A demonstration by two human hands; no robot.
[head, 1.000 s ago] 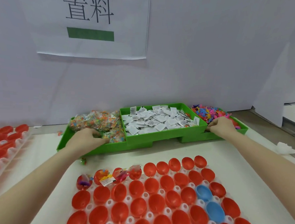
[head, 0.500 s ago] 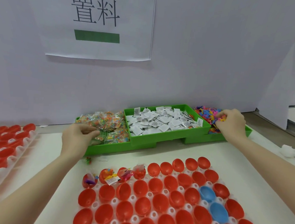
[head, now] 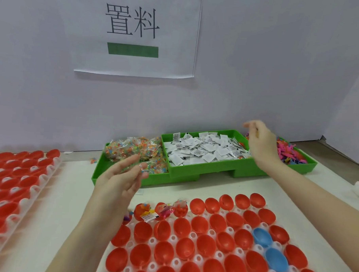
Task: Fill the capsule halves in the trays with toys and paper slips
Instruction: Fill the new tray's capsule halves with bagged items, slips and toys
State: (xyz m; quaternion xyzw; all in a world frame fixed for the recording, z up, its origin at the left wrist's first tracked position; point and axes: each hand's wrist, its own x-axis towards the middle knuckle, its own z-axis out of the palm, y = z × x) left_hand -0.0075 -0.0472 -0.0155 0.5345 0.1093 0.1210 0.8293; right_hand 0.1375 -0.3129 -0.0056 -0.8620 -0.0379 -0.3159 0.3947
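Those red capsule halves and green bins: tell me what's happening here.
A person is filling red capsule halves in a white tray from three green bins: bagged toys, paper slips, loose coloured toys. Only a few halves in the back row hold anything. The left hand hangs relaxed by the bagged toys; the right hand is raised over the bins, its grip unclear.

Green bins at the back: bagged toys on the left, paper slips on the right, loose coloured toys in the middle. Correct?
Not quite. The head view shows the paper slips in the middle bin and the loose coloured toys in the right one. The bagged toys are on the left, as stated.
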